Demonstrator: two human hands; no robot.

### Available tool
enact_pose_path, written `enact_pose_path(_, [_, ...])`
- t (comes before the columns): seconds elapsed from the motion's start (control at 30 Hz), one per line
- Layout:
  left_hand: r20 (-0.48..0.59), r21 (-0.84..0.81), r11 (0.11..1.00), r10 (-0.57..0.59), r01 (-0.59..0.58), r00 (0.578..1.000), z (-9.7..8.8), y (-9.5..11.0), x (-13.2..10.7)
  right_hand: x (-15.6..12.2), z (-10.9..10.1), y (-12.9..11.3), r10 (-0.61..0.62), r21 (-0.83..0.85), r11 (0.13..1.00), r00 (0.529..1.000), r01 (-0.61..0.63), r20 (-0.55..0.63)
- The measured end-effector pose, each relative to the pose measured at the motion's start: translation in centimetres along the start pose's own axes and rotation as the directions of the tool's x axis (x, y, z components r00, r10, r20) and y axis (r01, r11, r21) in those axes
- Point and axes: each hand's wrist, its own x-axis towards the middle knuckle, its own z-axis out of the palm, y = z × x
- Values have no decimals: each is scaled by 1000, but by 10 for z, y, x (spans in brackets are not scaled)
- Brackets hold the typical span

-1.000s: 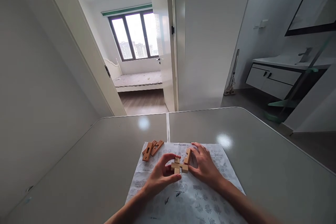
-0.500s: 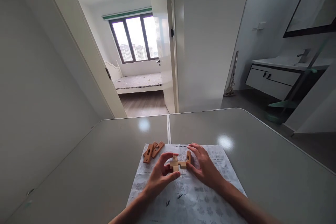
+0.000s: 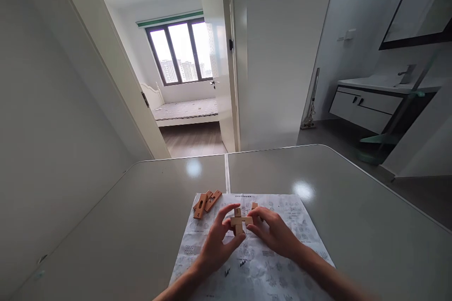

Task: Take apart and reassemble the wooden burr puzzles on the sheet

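Note:
Light wooden notched puzzle pieces (image 3: 238,221) are fitted together in a cross shape above the printed sheet. My left hand (image 3: 219,242) is curled around the cross from the left, its thumb at the lower end and a fingertip at the upper end. On the other side, the thumb and forefinger of my right hand (image 3: 275,233) close on the right end of the sideways bar. Just behind those fingers, the top of another wooden piece (image 3: 254,205) shows; the rest is hidden by the hand. Several darker, slotted wooden pieces (image 3: 200,206) lie overlapping to the left.
Beneath my hands the printed paper sheet (image 3: 261,268) lies on a glossy grey table (image 3: 141,225), with a seam at the middle. Past the far edge are an open door (image 3: 217,56), a bed (image 3: 187,109) and, to the right, a washbasin cabinet (image 3: 367,103).
My right hand has moved from the separate upright piece to the right end of the cross, its fingers closing there. The cross has turned slightly in my left hand.

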Motion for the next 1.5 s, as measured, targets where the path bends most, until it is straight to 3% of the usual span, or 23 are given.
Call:
enact_pose_path(0.17, [-22, -195, 979, -60, 54, 998, 0, -4, 5, -2, 2, -3, -58, 20, 998, 998, 58, -35])
enact_pose_path(0.3, [155, -225, 960, -131, 164, 979, -1, -5, 8, -6, 5, -5, -172, -37, 985, 979, 169, -107])
enact_pose_path(0.4, [211, -180, 969, -128, 167, 969, -1, -2, 9, -6, 7, -5, -170, -29, 985, 981, 168, -99])
enact_pose_path(0.63, [91, 49, 996, -81, 77, 993, 2, 3, 7, -3, 3, -9, 25, 71, 997, 1000, -26, 9])
enact_pose_path(0.77, [28, 280, 960, 23, -29, 999, 1, 2, 5, -3, 1, -11, 32, 96, 994, 993, -44, 117])
enact_pose_path(1.0, [249, 306, 950, -12, -67, 968, -5, 9, 4, -5, 5, -11, 51, 193, 977, 978, -90, 200])
enact_pose_path(1.33, [216, 456, 880, 37, -134, 976, -1, 4, -1, -4, 3, -14, 15, 312, 943, 951, -116, 309])
enact_pose_path(1.5, [243, 496, 844, 91, -205, 966, 0, 1, -1, -4, 1, -12, 27, 279, 954, 957, -112, 290])
